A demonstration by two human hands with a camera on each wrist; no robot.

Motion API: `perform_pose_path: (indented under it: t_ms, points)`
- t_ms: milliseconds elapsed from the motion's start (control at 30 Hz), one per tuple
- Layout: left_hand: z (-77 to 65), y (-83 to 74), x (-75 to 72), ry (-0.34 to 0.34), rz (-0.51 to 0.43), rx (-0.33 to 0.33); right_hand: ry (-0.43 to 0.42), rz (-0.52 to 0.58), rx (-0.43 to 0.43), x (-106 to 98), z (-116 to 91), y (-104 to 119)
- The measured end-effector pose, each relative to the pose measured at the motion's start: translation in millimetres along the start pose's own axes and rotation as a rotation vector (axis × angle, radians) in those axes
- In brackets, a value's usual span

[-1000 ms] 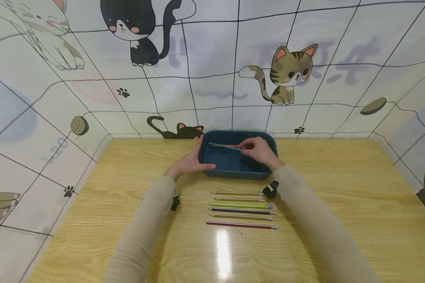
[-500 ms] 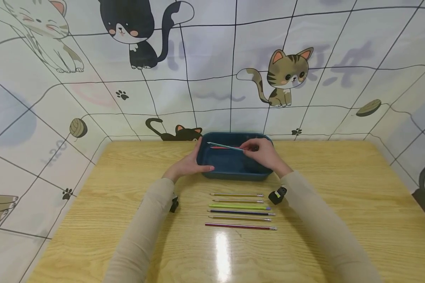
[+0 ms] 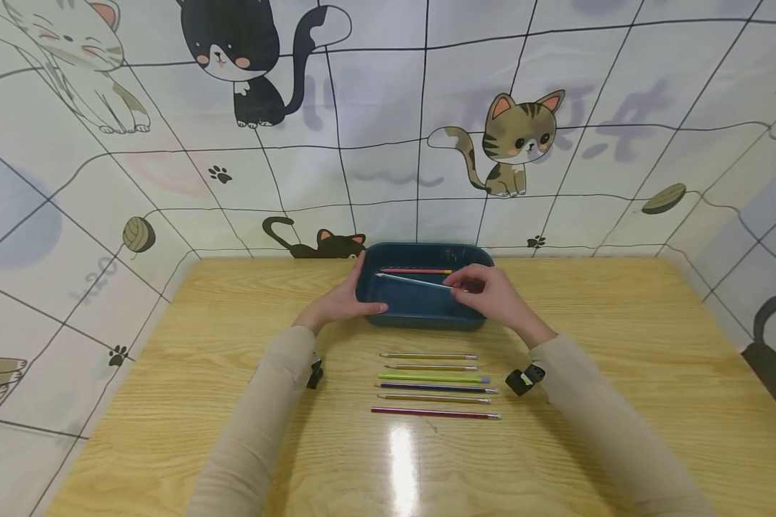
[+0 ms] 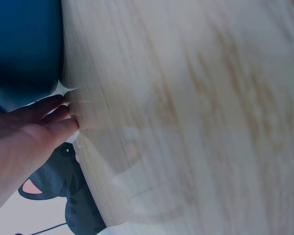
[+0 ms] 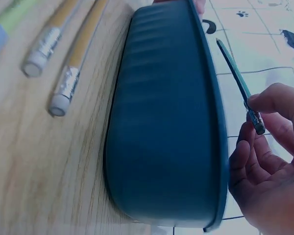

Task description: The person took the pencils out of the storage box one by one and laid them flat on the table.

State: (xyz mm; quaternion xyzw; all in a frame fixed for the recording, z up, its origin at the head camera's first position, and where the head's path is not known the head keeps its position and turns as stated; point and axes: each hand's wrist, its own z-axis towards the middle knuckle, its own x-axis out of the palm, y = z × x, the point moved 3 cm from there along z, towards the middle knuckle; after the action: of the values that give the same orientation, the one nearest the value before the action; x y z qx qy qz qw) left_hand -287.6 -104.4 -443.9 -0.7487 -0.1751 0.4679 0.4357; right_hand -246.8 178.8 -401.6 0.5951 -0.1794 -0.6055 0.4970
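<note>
A dark blue tray (image 3: pixel 420 322) stands at the back of the table by the wall. My left hand (image 3: pixel 339 300) is spread against its left end, thumb over the front rim and fingers along the far side. In the left wrist view those fingers (image 4: pixel 59 128) lie fairly straight beside the tray's corner. Between thumb and fingertips, my right hand (image 3: pixel 494 293) pinches a teal pencil (image 3: pixel 410 279) near its eraser end. The point faces left, and the right wrist view shows this pencil (image 5: pixel 235 71) beyond the tray's rim. A red pencil (image 3: pixel 414 271) lies in the tray behind it.
In front of the tray, several pencils lie in a row, erasers to the right. Among them are a lime green pencil (image 3: pixel 420 378), a dark blue pencil (image 3: pixel 427 388) and, nearest me, a maroon pencil (image 3: pixel 430 413). A cat-print covering (image 3: pixel 388 172) rises behind the table.
My right hand has moved right and toward me with the teal pencil, parting it from the red pencil, which now shows along its length. The left hand keeps its place on the tray.
</note>
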Motion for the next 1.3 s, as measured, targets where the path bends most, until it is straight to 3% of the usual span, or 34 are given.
perform_pose_path:
  t_ms: [367, 633, 867, 1300]
  points:
    - [-1.0, -0.1, 0.0, -0.004, -0.005, 0.007, 0.001, -0.034, -0.064, -4.8, -28.7, 15.0]
    - [-1.1, 0.4, 0.3, 0.003, 0.001, 0.004, 0.048, 0.026, -0.111, -0.8, -57.7, 9.9]
    - [-1.8, 0.2, -0.4, 0.007, -0.015, -0.002, 0.077, 0.008, -0.100, 3.9, -82.6, 12.7]
    - [-3.7, -6.6, -1.0, 0.016, -0.018, 0.001, 0.158, 0.083, -0.182, 15.1, -111.3, 17.0]
